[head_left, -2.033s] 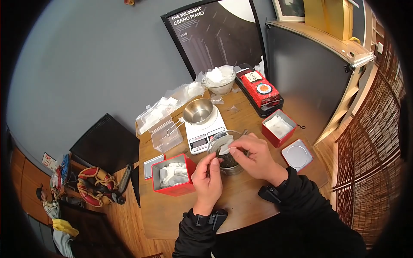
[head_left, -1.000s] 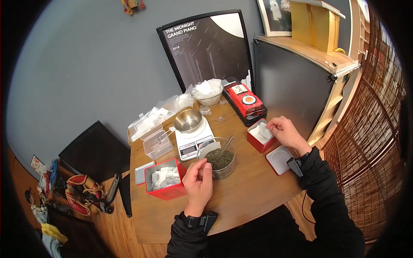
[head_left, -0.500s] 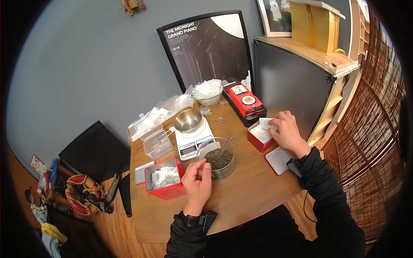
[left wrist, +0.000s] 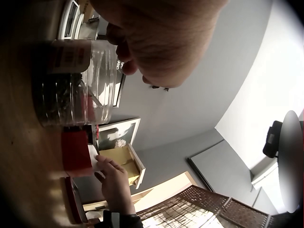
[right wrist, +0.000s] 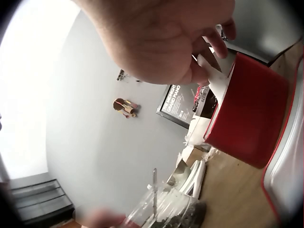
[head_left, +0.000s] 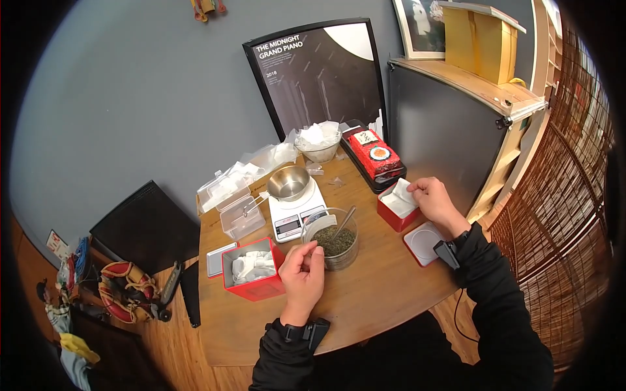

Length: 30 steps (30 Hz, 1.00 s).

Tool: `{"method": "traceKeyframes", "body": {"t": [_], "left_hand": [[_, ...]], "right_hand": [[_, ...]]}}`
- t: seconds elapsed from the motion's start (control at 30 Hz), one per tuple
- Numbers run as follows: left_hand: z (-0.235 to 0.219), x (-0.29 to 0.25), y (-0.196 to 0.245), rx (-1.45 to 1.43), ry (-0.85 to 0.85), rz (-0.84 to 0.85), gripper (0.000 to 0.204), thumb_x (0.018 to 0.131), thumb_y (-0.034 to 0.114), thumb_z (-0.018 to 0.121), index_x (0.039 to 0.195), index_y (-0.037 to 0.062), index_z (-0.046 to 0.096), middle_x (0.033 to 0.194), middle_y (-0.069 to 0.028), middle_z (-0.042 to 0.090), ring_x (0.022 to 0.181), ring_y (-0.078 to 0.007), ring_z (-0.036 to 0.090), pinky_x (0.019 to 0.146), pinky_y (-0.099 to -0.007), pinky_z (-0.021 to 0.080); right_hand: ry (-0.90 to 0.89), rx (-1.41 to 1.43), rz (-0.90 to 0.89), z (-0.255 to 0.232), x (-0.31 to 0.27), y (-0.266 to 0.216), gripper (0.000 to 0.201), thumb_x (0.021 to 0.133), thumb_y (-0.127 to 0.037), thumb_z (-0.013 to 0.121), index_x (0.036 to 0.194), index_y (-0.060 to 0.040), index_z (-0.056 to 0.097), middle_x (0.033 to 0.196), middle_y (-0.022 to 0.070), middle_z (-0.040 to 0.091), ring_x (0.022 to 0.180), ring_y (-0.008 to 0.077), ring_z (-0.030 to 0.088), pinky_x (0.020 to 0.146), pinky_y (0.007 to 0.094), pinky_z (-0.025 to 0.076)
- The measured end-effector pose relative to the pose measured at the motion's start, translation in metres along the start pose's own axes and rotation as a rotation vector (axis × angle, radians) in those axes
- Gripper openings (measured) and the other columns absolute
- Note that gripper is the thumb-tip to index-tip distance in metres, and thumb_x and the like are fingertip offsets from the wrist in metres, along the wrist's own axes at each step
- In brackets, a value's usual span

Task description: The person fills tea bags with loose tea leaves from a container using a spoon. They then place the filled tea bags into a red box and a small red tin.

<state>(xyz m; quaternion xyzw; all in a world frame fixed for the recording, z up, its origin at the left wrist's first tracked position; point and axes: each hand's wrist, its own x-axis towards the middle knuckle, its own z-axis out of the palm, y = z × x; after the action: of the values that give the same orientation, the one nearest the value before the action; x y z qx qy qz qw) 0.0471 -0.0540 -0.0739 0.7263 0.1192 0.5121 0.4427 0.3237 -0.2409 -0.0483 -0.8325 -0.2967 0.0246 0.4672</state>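
Our right hand [head_left: 437, 201] pinches a white bag [head_left: 402, 189] at the right tin [head_left: 391, 217]; our left hand [head_left: 304, 277] curls loosely beside the jar [head_left: 341, 262].

In the lower middle of the head view, a black left sleeve [head_left: 285, 363], creased in soft folds, ends at a black wrist strap [head_left: 292, 332] bearing an angular black camera [head_left: 318, 334]. At lower right, a matching right sleeve [head_left: 501, 290] bunches in deep wrinkles, with a similar wrist unit [head_left: 447, 255]. The left hand [head_left: 303, 281] and right hand [head_left: 438, 203] are bare.
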Motion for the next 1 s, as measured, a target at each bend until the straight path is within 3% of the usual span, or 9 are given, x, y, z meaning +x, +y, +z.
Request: {"method": "traceKeyframes", "body": {"t": [0.13,0.2,0.3,0.5,0.73,0.8,1.0], "left_hand": [[-0.001,0.000,0.001,0.040,-0.008,0.019,0.011,0.089,0.003,0.070,0.098,-0.0019,0.069,0.082,-0.0041,0.063,0.058,-0.0044,0.049,0.052,-0.0198,0.041],[-0.001,0.001,0.001,0.037,-0.011,0.018,0.011,0.089,0.004,0.071,0.098,-0.0018,0.069,0.082,-0.0041,0.063,0.058,-0.0043,0.049,0.052,-0.0198,0.040],[-0.001,0.000,0.000,0.041,-0.014,0.023,0.010,0.089,0.004,0.071,0.097,-0.0017,0.069,0.082,-0.0041,0.063,0.057,-0.0042,0.049,0.052,-0.0199,0.040],[-0.001,0.001,0.005,0.049,-0.026,0.030,0.009,0.088,0.003,0.071,0.095,-0.0020,0.069,0.082,-0.0043,0.063,0.057,-0.0042,0.050,0.051,-0.0202,0.040],[-0.001,0.002,0.008,0.055,-0.037,0.048,0.007,0.088,0.001,0.070,0.094,-0.0019,0.069,0.082,-0.0064,0.064,0.055,-0.0057,0.051,0.050,-0.0202,0.040],[-0.001,0.002,0.009,0.058,-0.033,0.054,0.007,0.087,0.001,0.070,0.094,-0.0019,0.069,0.082,-0.0067,0.065,0.054,-0.0061,0.051,0.050,-0.0207,0.040],[-0.001,-0.001,0.031,0.088,-0.033,0.117,0.008,0.085,0.000,0.071,0.092,-0.0015,0.069,0.081,-0.0086,0.066,0.052,-0.0093,0.053,0.048,-0.0231,0.042]], "right_hand": [[-0.039,0.002,0.039,0.007,-0.001,0.004,0.018,0.083,-0.012,0.062,0.092,-0.0075,0.077,0.091,0.0169,0.071,0.103,0.0334,0.058,0.093,0.0450,0.040],[-0.015,-0.374,-0.169,0.011,-0.005,0.006,0.018,0.083,-0.017,0.064,0.092,-0.0090,0.077,0.089,0.0152,0.071,0.100,0.0326,0.058,0.090,0.0462,0.040],[-0.038,-0.532,-0.219,0.009,-0.015,-0.007,0.017,0.083,-0.020,0.065,0.091,-0.0105,0.077,0.089,0.0134,0.071,0.099,0.0322,0.058,0.089,0.0471,0.040],[0.019,-0.621,-0.290,0.004,-0.021,-0.015,0.018,0.080,-0.019,0.067,0.092,-0.0090,0.075,0.085,0.0099,0.065,0.097,0.0305,0.057,0.086,0.0420,0.040],[0.017,-0.572,-0.318,0.002,-0.024,-0.016,0.020,0.080,-0.021,0.068,0.092,-0.0077,0.075,0.088,0.0130,0.064,0.095,0.0327,0.058,0.083,0.0438,0.042],[0.119,-0.562,-0.380,0.002,-0.025,-0.016,0.021,0.079,-0.020,0.068,0.093,-0.0066,0.075,0.088,0.0127,0.064,0.095,0.0326,0.058,0.083,0.0441,0.042],[0.076,-0.576,-0.378,-0.001,-0.028,-0.026,0.022,0.079,-0.019,0.068,0.096,-0.0056,0.074,0.091,0.0122,0.066,0.096,0.0320,0.058,0.083,0.0443,0.042]]}}
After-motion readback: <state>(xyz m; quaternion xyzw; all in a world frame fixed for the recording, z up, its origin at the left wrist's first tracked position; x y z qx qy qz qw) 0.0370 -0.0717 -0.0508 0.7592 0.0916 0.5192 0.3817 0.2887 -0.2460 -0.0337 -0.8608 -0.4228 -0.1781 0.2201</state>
